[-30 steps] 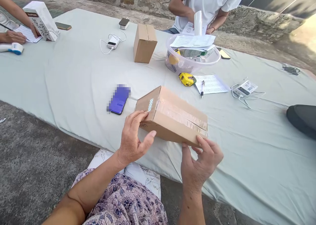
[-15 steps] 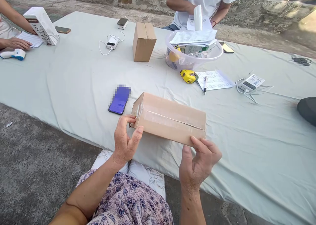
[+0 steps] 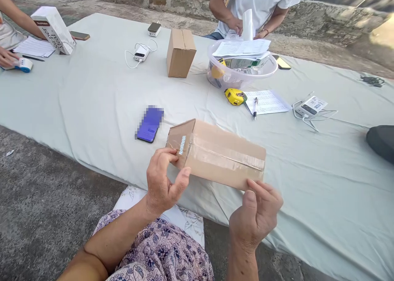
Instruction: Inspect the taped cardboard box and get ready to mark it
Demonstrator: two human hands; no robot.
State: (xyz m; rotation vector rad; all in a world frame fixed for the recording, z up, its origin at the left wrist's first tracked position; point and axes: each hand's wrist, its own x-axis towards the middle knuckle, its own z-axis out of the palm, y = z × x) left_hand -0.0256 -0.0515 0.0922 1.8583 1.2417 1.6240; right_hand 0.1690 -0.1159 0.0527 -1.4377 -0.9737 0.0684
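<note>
A brown cardboard box (image 3: 220,153) with clear tape along its top seam is tilted between my two hands, over the near edge of the cloth. The fingers of my left hand (image 3: 164,180) press on its left end, beside a small blue-and-white patterned strip (image 3: 182,145); the thumb stands off the front edge. My right hand (image 3: 257,211) grips the near right corner with its fingertips, thumb close in front. Just beyond the box's left end lies a phone (image 3: 150,125) with a purple screen, partly pixelated.
Across the cloth-covered table (image 3: 92,92) stand a second cardboard box (image 3: 181,53) and a plastic basin (image 3: 227,77) of papers. A yellow tape measure (image 3: 235,96), pen (image 3: 255,108), sheets (image 3: 271,101) and power bank (image 3: 312,105) lie right. Two people sit at the far and left sides.
The box has turned in my hands, shifting slightly right and nearer, and more of its left end with the patterned strip shows. Both hands moved with it. The left person's hand has moved to the white-and-blue device.
</note>
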